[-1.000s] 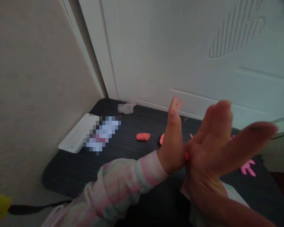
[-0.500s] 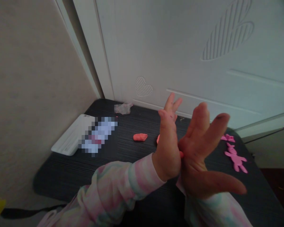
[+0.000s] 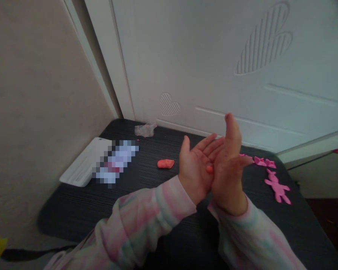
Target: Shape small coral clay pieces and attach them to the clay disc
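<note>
My left hand (image 3: pixel 196 169) is palm up with its fingers stretched out, and it holds a small orange clay ball (image 3: pixel 210 169) on the palm. My right hand (image 3: pixel 228 170) leans against the left palm beside the ball, fingers extended and apart, gripping nothing. A longer orange clay lump (image 3: pixel 166 164) lies on the dark table left of my hands. To the right are a pink rabbit-shaped piece (image 3: pixel 277 186) and small pink bow-like pieces (image 3: pixel 265 162).
The dark table (image 3: pixel 146 191) stands against a white panel (image 3: pixel 186 56) with embossed hearts. A crumpled clear wrapper (image 3: pixel 145 129) lies at the back. At the left are a white tray-like object (image 3: pixel 86 161) and a blurred-out item (image 3: pixel 118 161).
My hands have tilted open from an upright, palm-to-palm press, so the ball now shows on my left palm. My right hand has turned and its fingers have swung up.
</note>
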Motion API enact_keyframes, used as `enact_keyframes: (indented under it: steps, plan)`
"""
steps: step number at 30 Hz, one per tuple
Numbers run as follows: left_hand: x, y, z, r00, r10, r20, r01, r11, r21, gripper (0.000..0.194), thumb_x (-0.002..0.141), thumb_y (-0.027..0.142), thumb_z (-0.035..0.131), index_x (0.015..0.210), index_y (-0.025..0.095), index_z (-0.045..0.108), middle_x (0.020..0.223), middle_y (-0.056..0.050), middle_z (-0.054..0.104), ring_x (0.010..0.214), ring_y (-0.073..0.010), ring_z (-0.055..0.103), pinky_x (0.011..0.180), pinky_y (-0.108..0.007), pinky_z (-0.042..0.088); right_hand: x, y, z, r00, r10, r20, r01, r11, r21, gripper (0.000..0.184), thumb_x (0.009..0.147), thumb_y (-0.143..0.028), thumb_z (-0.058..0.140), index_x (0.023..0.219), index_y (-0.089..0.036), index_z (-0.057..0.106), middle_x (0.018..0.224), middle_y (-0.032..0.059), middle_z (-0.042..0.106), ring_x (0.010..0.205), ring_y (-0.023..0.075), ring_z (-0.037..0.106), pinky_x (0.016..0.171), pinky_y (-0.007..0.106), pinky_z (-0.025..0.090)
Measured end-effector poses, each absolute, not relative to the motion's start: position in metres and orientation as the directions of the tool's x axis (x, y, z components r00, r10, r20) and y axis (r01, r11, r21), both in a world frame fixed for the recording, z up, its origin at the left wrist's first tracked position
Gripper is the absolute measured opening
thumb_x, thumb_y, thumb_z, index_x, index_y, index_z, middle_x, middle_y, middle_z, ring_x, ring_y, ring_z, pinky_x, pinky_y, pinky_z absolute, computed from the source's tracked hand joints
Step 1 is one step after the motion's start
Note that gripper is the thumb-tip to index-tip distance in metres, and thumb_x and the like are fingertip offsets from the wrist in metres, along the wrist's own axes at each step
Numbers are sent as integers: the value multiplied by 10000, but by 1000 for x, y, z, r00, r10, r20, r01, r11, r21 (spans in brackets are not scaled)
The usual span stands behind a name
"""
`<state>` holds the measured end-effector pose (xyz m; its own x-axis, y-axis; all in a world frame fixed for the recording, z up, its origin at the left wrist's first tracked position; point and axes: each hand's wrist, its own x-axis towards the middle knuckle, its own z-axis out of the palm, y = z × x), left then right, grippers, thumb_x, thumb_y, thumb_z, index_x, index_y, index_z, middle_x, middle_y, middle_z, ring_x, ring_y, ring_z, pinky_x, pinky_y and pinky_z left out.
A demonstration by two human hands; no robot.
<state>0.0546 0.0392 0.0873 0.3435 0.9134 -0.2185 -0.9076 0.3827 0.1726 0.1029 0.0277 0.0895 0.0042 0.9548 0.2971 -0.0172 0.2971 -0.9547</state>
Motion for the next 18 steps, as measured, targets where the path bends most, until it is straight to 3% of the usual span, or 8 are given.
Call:
enact_keyframes:
  steps: [3, 6, 9, 12, 18]
  plan:
    - [54, 44, 81, 373, 906, -201, -916, 394, 74, 575, 831, 471, 180, 851, 62, 583, 1053, -183, 578, 1073, -246, 501, 893, -320, 403, 108, 32, 93, 159, 788, 595, 131, 580, -804, 422, 789, -548, 290, 1148, -386, 443, 1334, -122, 281, 1305, 193, 34, 1061, 381, -5]
    - [52, 45, 82, 341, 924, -174, -932, 356, 63, 550, 840, 437, 194, 808, 64, 596, 917, -165, 631, 991, -239, 559, 866, -333, 419, 118, 31, 94, 268, 737, 621, 193, 590, -784, 315, 812, -354, 400, 1120, -378, 466, 1316, -112, 311, 1294, 159, 119, 1067, 360, 34]
    - [48, 46, 86, 308, 934, -182, -939, 329, 98, 528, 846, 410, 207, 783, 68, 604, 831, -149, 651, 954, -232, 579, 863, -347, 418, 126, 31, 85, 289, 834, 470, 85, 467, -880, 337, 782, -259, 466, 1100, -370, 459, 1299, -79, 356, 1268, 148, 215, 1056, 382, 131]
    - [45, 46, 90, 288, 939, -189, -943, 312, 114, 513, 847, 396, 212, 776, 75, 605, 817, -138, 655, 968, -230, 573, 877, -352, 410, 125, 31, 74, 151, 970, 191, -200, 219, -955, 314, 773, -271, 481, 1080, -336, 461, 1256, -24, 424, 1210, 164, 338, 1021, 396, 243]
    - [45, 45, 94, 258, 951, -167, -952, 280, 125, 479, 839, 388, 217, 867, 94, 594, 972, -146, 632, 1065, -242, 511, 894, -380, 401, 110, 24, 72, -103, 995, -13, -494, -62, -867, 303, 780, -289, 469, 1083, -299, 471, 1205, -15, 498, 1151, 150, 424, 1004, 354, 307]
